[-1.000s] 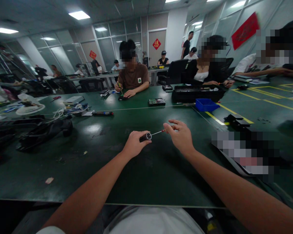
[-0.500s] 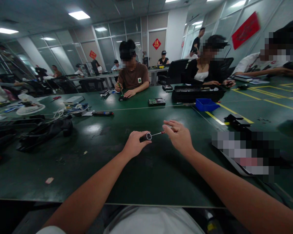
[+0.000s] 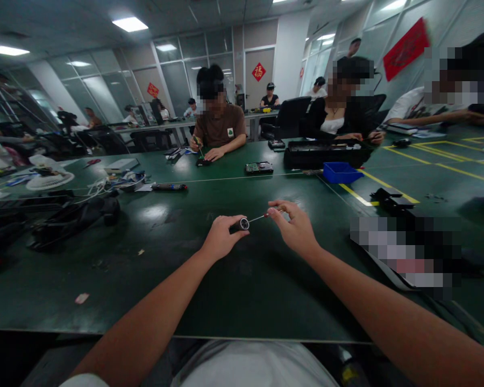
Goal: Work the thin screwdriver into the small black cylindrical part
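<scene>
My left hand [image 3: 221,236] is closed around a short dark cylindrical part [image 3: 239,224] with a pale ring at its end, which faces right. In my right hand [image 3: 294,226] is a screwdriver [image 3: 259,217], its red-collared handle pinched between thumb and fingers. The thin metal shaft points left and reaches the ringed end of the cylinder. Whether the tip sits inside or only touches it is too small to tell. Both hands are above the green table [image 3: 226,301], near its middle.
A hard drive [image 3: 259,167] and a blue tray [image 3: 342,173] lie ahead. A pen-like tool [image 3: 169,187] rests to the left, near black plastic parts [image 3: 76,217]. A blurred-out pale item [image 3: 399,258] is on the right. A co-worker [image 3: 218,126] sits across the table.
The fingers of my right hand have curled and shifted on the screwdriver handle. My left hand and the cylinder have moved very slightly left.
</scene>
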Action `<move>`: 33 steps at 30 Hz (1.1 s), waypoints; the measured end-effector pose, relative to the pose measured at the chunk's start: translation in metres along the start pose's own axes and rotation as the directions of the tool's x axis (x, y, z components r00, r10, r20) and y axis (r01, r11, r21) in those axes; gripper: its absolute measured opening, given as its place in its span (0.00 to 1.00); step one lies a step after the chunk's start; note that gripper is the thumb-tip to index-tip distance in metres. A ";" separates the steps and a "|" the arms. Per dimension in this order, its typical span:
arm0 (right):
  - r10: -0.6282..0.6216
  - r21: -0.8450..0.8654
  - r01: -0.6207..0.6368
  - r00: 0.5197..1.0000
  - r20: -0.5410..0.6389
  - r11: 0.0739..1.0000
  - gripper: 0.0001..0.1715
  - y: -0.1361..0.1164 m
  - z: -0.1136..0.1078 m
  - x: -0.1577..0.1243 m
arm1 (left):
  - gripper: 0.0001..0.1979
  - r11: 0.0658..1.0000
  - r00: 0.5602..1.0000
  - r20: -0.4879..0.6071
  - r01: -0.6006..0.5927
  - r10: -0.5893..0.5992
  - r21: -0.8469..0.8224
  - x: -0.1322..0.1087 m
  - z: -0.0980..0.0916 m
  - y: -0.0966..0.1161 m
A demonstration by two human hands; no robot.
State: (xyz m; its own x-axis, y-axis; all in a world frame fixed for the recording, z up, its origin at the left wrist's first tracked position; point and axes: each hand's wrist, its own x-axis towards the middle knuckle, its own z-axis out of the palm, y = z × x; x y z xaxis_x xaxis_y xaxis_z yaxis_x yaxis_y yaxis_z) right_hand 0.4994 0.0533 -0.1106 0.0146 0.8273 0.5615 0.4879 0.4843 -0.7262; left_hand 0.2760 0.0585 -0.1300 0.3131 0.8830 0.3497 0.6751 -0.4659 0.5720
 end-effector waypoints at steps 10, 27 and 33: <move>0.166 0.150 -0.187 0.976 0.143 0.971 0.17 0.002 0.002 -0.003 | 0.19 1.000 1.000 0.013 -0.002 0.002 -0.001 0.000 0.000 0.002; 0.452 0.624 -0.522 0.845 0.286 0.581 0.19 0.017 0.013 0.005 | 0.20 0.996 0.996 0.018 -0.088 0.088 -0.022 0.000 -0.005 0.003; 0.393 0.561 -0.390 0.911 0.122 0.730 0.20 0.018 0.011 0.005 | 0.19 0.998 0.998 0.006 -0.066 0.066 0.010 0.002 -0.003 -0.001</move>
State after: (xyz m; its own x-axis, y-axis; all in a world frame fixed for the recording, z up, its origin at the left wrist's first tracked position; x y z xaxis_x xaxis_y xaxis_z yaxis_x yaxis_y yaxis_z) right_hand 0.4985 0.0700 -0.1254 0.0989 0.9791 0.1779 -0.1392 0.1906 -0.9717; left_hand 0.2739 0.0603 -0.1284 0.3610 0.8504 0.3826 0.6595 -0.5229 0.5401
